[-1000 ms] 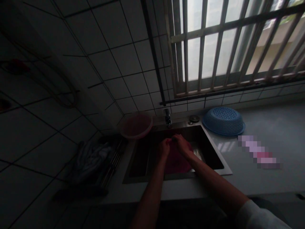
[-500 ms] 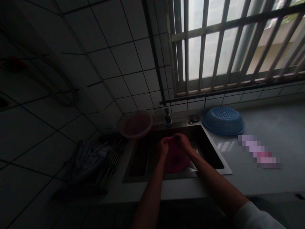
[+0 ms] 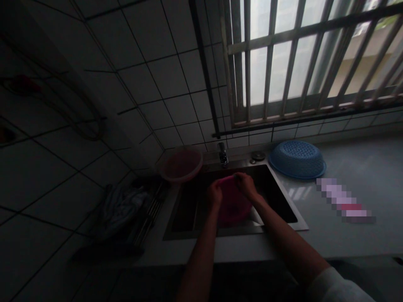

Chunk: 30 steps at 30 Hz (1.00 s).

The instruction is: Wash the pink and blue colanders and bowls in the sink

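Farther apart than a second ago, the left hand [image 3: 215, 193] and right hand [image 3: 247, 186] have fingers closed on the rim of a pink basin [image 3: 234, 205], below them inside the sink [image 3: 289, 200].

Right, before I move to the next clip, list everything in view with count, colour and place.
Tub: one, pink, in the sink
Sink: one, metal grey, set in the counter
Counter: one, pale, under the window
Tap: one, silver, behind the sink
Basin: one, pinkish, at the sink's back left
Basket: one, blue, upside down, right of the sink
Cloth: seemingly one, greyish, far left
Window bars: several, greyish, upper right
Wall tiles: many, pale with dark joints
Blurred-out patch: one, pinkish, on the counter; contents unclear
Left hand: one, bare, gripping the tub's rim
Right hand: one, bare, gripping the same rim
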{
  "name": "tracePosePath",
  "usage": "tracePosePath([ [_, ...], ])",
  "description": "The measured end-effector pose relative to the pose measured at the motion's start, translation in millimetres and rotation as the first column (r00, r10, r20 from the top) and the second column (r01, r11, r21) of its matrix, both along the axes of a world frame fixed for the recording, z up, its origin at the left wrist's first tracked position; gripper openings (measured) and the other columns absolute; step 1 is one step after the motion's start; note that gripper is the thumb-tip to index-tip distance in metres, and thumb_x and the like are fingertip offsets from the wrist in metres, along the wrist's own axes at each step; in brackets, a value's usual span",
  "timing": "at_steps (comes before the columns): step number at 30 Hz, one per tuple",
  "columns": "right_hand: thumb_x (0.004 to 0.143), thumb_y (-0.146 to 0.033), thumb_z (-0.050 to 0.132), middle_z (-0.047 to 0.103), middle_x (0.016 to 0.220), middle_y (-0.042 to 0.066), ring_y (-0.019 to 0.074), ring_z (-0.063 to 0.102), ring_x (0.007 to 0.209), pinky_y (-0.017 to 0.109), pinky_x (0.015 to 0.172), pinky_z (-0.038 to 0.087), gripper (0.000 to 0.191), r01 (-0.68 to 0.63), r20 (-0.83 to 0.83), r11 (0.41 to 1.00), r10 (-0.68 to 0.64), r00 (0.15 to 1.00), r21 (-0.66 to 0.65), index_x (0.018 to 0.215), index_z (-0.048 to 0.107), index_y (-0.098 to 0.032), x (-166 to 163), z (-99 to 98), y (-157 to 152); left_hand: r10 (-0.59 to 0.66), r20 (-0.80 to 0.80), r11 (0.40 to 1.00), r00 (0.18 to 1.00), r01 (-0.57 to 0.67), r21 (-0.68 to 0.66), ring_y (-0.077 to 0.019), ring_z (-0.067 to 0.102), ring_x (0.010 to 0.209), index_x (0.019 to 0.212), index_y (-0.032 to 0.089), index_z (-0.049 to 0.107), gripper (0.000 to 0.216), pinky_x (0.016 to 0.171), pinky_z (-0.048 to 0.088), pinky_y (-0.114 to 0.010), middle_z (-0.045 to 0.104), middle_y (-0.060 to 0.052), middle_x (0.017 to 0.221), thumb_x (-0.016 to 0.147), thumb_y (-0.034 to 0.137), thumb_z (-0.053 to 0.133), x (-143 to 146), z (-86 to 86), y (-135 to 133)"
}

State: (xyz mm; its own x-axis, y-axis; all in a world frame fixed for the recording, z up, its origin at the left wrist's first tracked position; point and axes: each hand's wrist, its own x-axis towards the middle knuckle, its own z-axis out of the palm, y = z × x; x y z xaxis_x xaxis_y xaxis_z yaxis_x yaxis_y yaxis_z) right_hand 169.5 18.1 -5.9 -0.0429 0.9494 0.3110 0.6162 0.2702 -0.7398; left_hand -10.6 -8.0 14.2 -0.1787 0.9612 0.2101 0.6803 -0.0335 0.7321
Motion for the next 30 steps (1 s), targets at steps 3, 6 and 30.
tracePosePath([
  [3,0.092,-0.013,0.054,0.078,0.122,0.009,0.0237,0.073,0.107,0.032,0.098,0.053,0.041,0.089,-0.046,0.996,-0.091,0.995,-0.028,0.127,0.075,-0.021,8,-2.6,1,0.084,-0.007,0.996,0.996,-0.084,-0.007,-0.0193,0.073,0.11,0.121,0.021,0.075,0.04,0.1,0.052,-0.028,0.078,-0.008,0.122,0.092,0.005,0.053,-4,0.9,-1],
  [6,0.091,-0.012,0.057,0.078,0.12,0.008,0.0234,0.073,0.11,0.033,0.108,0.048,0.038,0.002,0.022,1.0,-0.001,1.0,-0.028,0.12,0.078,-0.023,-3,-4.4,-3,-0.018,-0.092,0.998,0.996,0.011,-0.068,-0.0208,0.073,0.11,0.116,0.024,0.077,0.039,0.099,0.052,-0.029,0.079,-0.007,0.119,0.091,0.005,0.056,-2,-2.0,-2],
  [30,0.091,-0.015,0.057,0.079,0.119,0.008,0.022,0.073,0.106,0.029,0.095,0.052,0.039,-0.001,-0.051,1.0,0.001,0.999,0.002,0.123,0.076,-0.024,-1,-1.5,-1,0.069,0.089,0.998,0.994,-0.069,0.003,-0.0206,0.073,0.102,0.109,0.02,0.077,0.031,0.094,0.054,-0.03,0.08,-0.009,0.113,0.092,0.008,0.054,-15,0.1,5],
])
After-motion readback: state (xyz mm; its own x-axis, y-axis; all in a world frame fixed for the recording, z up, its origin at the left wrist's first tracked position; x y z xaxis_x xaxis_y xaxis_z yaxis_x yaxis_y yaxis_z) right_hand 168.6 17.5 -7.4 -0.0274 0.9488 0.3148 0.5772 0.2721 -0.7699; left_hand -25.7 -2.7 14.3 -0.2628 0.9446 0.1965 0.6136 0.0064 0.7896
